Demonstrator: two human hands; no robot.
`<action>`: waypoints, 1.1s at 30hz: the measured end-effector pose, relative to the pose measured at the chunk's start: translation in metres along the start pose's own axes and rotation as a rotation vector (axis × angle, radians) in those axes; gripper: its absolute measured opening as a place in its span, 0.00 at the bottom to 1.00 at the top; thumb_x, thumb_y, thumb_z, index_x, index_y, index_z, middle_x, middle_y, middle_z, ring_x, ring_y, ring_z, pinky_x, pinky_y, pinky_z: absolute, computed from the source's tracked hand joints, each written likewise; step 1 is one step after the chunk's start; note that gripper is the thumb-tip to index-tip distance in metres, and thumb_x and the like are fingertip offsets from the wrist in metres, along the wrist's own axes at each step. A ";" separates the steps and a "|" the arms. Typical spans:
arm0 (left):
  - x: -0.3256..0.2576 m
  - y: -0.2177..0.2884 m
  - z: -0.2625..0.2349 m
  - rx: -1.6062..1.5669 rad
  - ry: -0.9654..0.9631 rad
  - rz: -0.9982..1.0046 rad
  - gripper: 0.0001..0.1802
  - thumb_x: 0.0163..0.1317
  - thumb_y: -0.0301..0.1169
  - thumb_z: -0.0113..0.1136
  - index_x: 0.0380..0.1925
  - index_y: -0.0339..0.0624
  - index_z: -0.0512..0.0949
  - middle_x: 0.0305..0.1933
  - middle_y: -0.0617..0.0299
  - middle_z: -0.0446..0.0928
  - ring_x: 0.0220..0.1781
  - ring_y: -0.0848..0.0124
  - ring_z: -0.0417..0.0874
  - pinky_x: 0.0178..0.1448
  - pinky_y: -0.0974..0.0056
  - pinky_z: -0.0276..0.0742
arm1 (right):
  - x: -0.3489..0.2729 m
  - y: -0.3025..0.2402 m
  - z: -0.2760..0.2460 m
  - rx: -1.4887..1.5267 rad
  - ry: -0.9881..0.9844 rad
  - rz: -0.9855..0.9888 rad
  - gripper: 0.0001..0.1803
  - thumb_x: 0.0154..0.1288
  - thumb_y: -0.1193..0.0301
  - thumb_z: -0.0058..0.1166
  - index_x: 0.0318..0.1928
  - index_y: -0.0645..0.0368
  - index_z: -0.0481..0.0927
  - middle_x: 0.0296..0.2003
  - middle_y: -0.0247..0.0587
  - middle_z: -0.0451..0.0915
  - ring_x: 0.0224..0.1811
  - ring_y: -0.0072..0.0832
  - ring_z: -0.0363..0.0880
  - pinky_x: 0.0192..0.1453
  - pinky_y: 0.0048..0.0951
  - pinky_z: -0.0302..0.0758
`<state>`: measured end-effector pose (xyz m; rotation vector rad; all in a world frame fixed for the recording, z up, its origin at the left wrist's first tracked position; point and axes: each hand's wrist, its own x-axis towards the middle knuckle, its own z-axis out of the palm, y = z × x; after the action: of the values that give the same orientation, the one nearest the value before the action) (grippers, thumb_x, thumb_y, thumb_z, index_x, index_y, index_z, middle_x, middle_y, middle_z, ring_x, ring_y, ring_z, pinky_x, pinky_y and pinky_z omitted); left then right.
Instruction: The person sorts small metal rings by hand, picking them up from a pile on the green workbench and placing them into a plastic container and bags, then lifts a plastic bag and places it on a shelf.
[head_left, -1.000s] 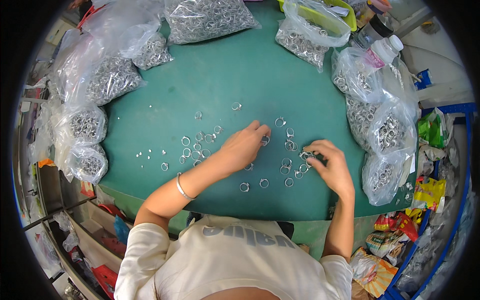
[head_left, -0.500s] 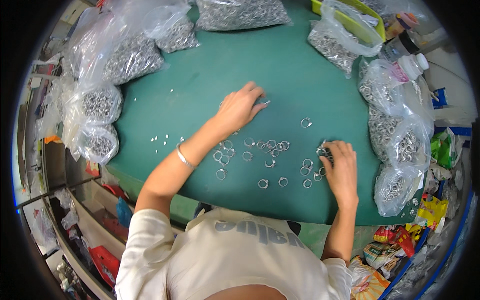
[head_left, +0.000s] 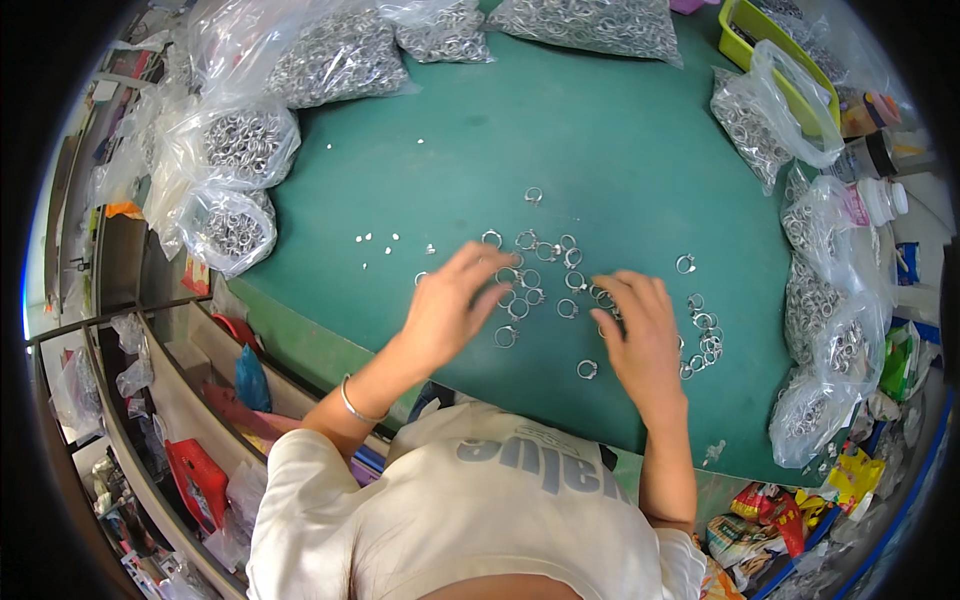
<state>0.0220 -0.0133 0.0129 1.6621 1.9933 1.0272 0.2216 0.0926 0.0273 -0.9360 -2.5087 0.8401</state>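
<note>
Converging on middle rings [head_left: 530,279], my left hand [head_left: 446,304], spread, and right hand [head_left: 643,328], grip unclear to me, now centre work there.

The left hand [head_left: 452,305] is slightly blurred, and whether its fingers touch the silvery rings [head_left: 536,296] beneath them cannot be told. One ring [head_left: 420,277] is partly hidden behind that hand. The right hand [head_left: 642,340] covers part of the rings between its thumb and fingers, so its grip is unclear. Whether the rings carry stones is too small to tell, as is what the white specks [head_left: 367,237] are. The upper edge cuts off the large clear bag [head_left: 590,28] and a purple object [head_left: 690,4]; the lower edge cuts the T-shirt [head_left: 470,530]. Clear plastic partly covers the yellow-green basket [head_left: 729,36].
</note>
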 end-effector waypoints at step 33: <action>-0.080 -0.041 -0.036 -1.164 0.157 -0.801 0.11 0.59 0.29 0.44 0.28 0.34 0.74 0.22 0.68 0.62 0.20 0.81 0.60 0.21 0.75 0.51 | 0.031 -0.019 0.038 -0.124 0.075 -0.040 0.12 0.51 0.80 0.55 0.38 0.60 0.76 0.41 0.41 0.71 0.45 0.37 0.67 0.44 0.34 0.63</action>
<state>-0.0109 -0.1025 -0.0068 0.1591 1.3558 1.5015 0.1712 0.0870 0.0129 -0.9346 -2.5297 0.6319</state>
